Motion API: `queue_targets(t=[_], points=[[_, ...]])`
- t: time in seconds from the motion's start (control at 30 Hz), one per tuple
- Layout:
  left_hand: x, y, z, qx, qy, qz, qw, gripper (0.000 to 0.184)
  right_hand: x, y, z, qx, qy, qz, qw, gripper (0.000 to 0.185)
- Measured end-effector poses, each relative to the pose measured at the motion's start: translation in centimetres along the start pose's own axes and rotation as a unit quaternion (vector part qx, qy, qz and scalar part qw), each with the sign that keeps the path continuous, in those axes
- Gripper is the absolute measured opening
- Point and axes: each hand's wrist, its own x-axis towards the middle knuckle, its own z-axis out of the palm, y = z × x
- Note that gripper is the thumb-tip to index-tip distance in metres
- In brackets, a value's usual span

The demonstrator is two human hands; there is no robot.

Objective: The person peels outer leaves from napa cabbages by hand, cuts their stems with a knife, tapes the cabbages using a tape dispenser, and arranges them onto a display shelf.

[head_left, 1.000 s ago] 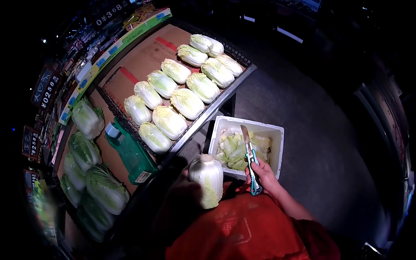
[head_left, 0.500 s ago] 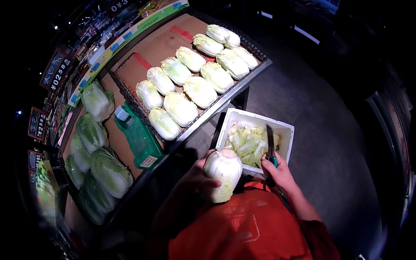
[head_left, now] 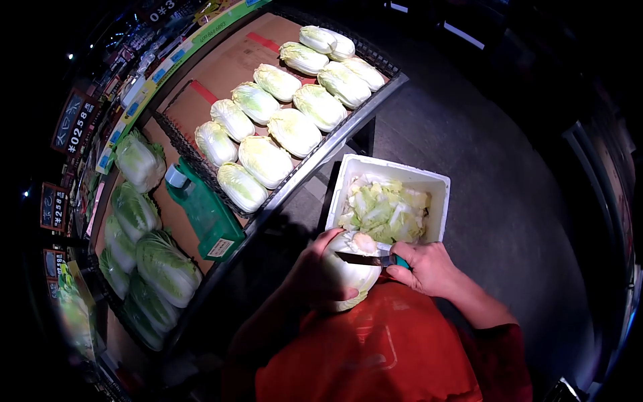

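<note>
A napa cabbage (head_left: 347, 280) is gripped by my left hand (head_left: 315, 271), its pale root end tilted up and to the right. My right hand (head_left: 429, 268) is closed round the teal handle of a knife (head_left: 365, 258). The dark blade lies across the upper part of the cabbage, just below the root end. Whether the edge has cut in I cannot tell. Just beyond both hands stands a white foam box (head_left: 439, 208) with loose cabbage leaves (head_left: 388, 211) in it.
Several trimmed napa cabbages (head_left: 293, 132) lie in rows on a cardboard-lined display stand (head_left: 231, 57). To the left are several greener cabbages (head_left: 167, 268) and a green plastic holder (head_left: 206, 218). Price signs (head_left: 74, 122) hang at the far left. Dark floor (head_left: 482, 161) lies to the right.
My right hand has turned the knife from pointing up over the box to lying across the cabbage. The root end has tipped to the right. The view has shifted slightly.
</note>
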Motion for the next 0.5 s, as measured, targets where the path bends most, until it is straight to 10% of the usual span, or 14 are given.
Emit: queue_targets(t=[0.13, 0.3, 0.5], points=[[-0.6, -1.3, 0.9, 0.062, 0.040, 0.044, 0.996, 0.105, -1.2, 1.3, 1.6, -0.015, 0.013, 0.002, 1.000, 0.033], [-0.4, 3.5, 2.0, 0.222, -0.011, 0.105, 0.969, 0.096, -2.9, 8.8, 4.0, -0.072, -0.032, 0.295, 0.952, 0.043], [0.4, 2.0, 1.8, 0.204, 0.027, 0.082, 0.975, 0.096, -5.1, 10.7, 4.5, -0.029, 0.002, 0.374, 0.927, 0.043]])
